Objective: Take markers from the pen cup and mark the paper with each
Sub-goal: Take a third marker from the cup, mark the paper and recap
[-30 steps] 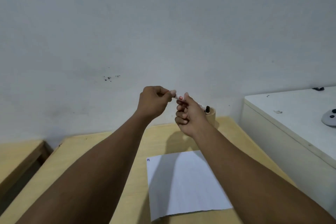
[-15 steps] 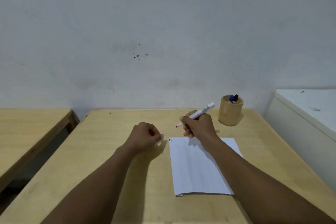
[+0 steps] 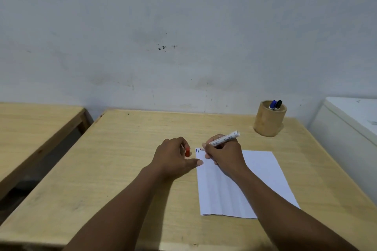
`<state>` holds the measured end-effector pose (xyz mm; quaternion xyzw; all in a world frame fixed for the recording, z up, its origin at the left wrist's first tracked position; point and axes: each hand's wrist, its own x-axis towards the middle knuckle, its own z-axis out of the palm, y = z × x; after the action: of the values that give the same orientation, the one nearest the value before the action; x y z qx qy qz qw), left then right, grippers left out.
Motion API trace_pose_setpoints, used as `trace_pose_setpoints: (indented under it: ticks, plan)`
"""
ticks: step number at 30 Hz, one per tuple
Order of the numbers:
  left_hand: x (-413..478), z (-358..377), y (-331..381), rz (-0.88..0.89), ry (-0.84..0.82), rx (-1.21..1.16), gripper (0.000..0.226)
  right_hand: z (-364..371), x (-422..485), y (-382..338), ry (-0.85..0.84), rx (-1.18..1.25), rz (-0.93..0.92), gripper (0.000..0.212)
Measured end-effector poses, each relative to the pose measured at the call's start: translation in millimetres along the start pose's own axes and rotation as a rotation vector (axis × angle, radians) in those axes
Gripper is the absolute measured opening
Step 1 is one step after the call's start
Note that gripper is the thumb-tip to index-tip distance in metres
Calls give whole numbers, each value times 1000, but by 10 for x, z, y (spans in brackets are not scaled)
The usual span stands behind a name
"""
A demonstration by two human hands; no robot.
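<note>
A white sheet of paper lies on the wooden table, with two short dark marks at its top left corner. My right hand grips a white marker with a red tip, and the tip touches the paper just right of those marks. My left hand rests beside the paper's left edge, its thumb on the edge, and holds the red cap in its fingers. A round wooden pen cup stands at the back right with a blue-capped marker and a black-capped marker in it.
A second wooden table stands to the left across a narrow gap. A white cabinet is close on the right. A pale wall runs right behind the table.
My hands pulled the cap off in the air, then came down to the table. The marker tip has dropped onto the paper's top left corner, and my left hand has slid right to the paper's edge.
</note>
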<state>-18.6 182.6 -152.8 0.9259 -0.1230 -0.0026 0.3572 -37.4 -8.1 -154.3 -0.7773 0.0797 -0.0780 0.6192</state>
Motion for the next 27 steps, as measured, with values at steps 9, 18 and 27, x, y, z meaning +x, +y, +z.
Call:
trace_pose_setpoints:
  ticks: [9,18,27]
  plan:
    - [24,-26,-4,-33,-12,-63,53,13,71,53,-34,-11,29,9]
    - [187,-348,141,-158,110,-646,17,-284,205,-501,166,587,261,6]
    - [519,-320,1082,-129,-120,-1097,25,-845,206,-1079,8,669,133,12]
